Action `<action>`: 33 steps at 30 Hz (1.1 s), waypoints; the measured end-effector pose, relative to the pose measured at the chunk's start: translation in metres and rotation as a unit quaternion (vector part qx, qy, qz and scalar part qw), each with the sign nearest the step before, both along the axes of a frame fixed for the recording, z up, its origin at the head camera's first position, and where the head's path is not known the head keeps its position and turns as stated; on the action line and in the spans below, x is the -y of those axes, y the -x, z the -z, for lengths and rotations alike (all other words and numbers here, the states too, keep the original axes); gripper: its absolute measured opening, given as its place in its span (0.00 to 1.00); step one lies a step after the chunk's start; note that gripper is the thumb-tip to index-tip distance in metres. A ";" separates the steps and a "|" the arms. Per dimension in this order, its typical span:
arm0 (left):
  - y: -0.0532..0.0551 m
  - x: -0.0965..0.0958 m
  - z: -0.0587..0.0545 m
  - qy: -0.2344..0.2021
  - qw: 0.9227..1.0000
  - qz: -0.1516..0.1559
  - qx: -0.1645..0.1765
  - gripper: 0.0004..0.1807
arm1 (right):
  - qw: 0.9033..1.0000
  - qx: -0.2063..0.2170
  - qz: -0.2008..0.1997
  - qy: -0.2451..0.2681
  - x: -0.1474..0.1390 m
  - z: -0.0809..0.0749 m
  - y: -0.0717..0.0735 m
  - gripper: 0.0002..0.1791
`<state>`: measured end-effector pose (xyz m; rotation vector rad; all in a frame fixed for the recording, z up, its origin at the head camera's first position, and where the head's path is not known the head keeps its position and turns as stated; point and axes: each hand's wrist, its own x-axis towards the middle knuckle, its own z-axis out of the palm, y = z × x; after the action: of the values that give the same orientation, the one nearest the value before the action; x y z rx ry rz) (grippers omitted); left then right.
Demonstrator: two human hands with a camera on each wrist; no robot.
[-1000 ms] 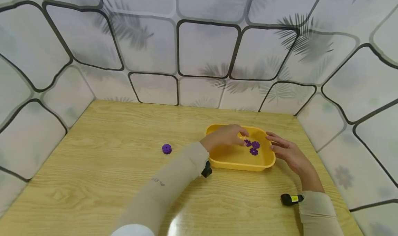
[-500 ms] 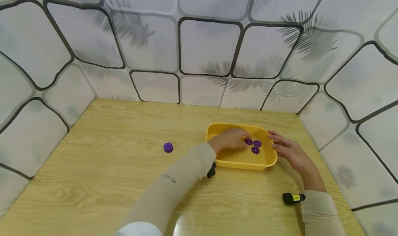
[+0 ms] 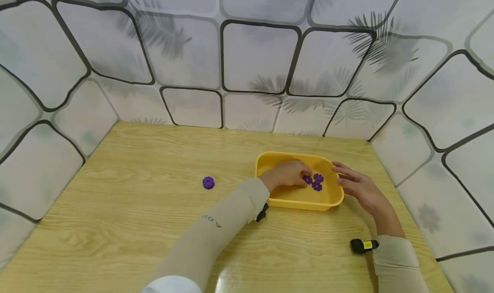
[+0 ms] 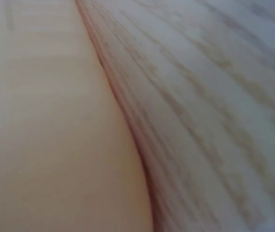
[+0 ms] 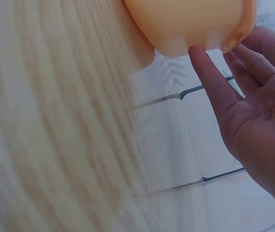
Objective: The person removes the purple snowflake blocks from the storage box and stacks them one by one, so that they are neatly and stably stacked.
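Note:
My left hand (image 3: 288, 173) reaches down inside a yellow plastic basin (image 3: 295, 205). Its thumb and index finger pinch a purple flower-shaped disc (image 3: 307, 179) at the basin floor. Just right of that lie two more purple discs, a far one (image 3: 318, 178) and a near one (image 3: 317, 186). My right hand (image 3: 360, 188) is at the basin's right end, fairly straight fingers touching the rim. In the right wrist view, a fingertip of the right hand (image 5: 258, 92) meets the outer wall of the basin (image 5: 190, 24). The left wrist view shows only basin wall and tabletop, not the hand.
A small round purple piece (image 3: 208, 182), apparently stacked discs, sits on the wooden table (image 3: 154, 224) left of the basin. Patterned wall panels (image 3: 258, 57) enclose the table at the back and both sides. A small black camera (image 3: 359, 246) is strapped at the right wrist.
My left hand has lowered into the basin, and its fingers have closed on the leftmost disc, which has shifted slightly toward me. The right hand stays at the rim.

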<state>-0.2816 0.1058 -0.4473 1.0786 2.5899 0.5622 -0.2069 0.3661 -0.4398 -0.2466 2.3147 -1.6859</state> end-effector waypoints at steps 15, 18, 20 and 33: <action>-0.002 -0.001 0.001 0.022 1.000 -0.009 -0.003 0.18 | 1.000 0.004 0.005 -0.003 0.000 -0.001 0.000 0.32; -0.002 -0.001 0.001 0.020 1.000 -0.008 -0.005 0.18 | 1.000 0.001 0.005 -0.001 0.000 0.000 0.000 0.32; -0.002 0.000 0.001 0.013 1.000 -0.004 -0.009 0.18 | 1.000 0.000 0.004 0.002 -0.001 0.000 0.000 0.32; 0.004 0.005 -0.004 -0.014 1.000 0.012 -0.014 0.21 | 1.000 -0.003 0.004 -0.001 0.000 0.001 -0.001 0.32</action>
<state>-0.2858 0.1009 -0.4436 1.1310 2.5967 0.5832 -0.2064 0.3659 -0.4413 -0.2423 2.3262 -1.6882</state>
